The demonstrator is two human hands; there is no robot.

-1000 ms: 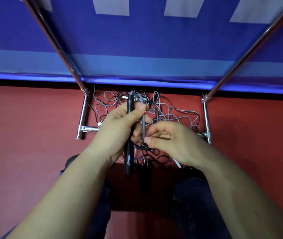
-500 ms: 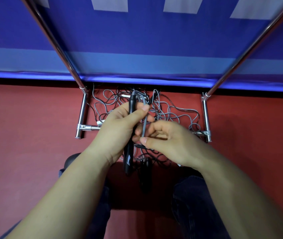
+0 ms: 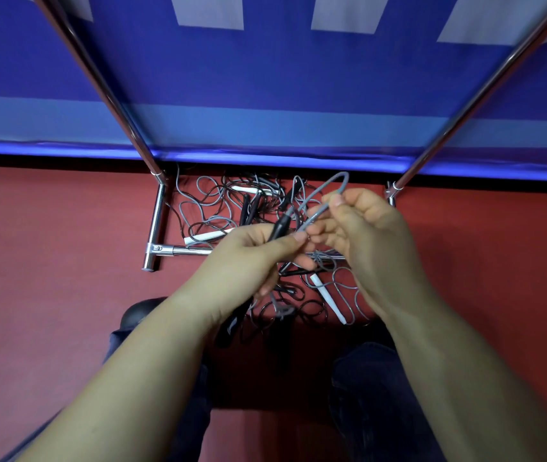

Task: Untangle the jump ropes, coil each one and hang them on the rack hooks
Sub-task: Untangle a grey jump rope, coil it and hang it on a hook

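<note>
While the red floor (image 3: 48, 261) fills the left of the view, a chrome rack (image 3: 156, 225) stands on it, its two slanted poles rising toward a blue banner (image 3: 265, 78) behind. Between the rack's base bars lies a tangled pile of jump ropes (image 3: 218, 208), grey and black cords looped over one another, with white handles (image 3: 203, 236) and dark handles showing among them. Just right of the base joint, the left hand (image 3: 248, 261) is curled around a black handle (image 3: 280, 226), thumb pressed along it, the handle's lower end hanging out below the wrist. From the handle's top a grey cord (image 3: 324, 191) arches up in a loop and comes down into the right hand (image 3: 362, 235), whose thumb and fingertips pinch it just beside the left thumb. Both hands hover above the tangle. Another white handle (image 3: 329, 298) lies under the right wrist. Dark trouser knees (image 3: 365, 378) show at the bottom.
</note>
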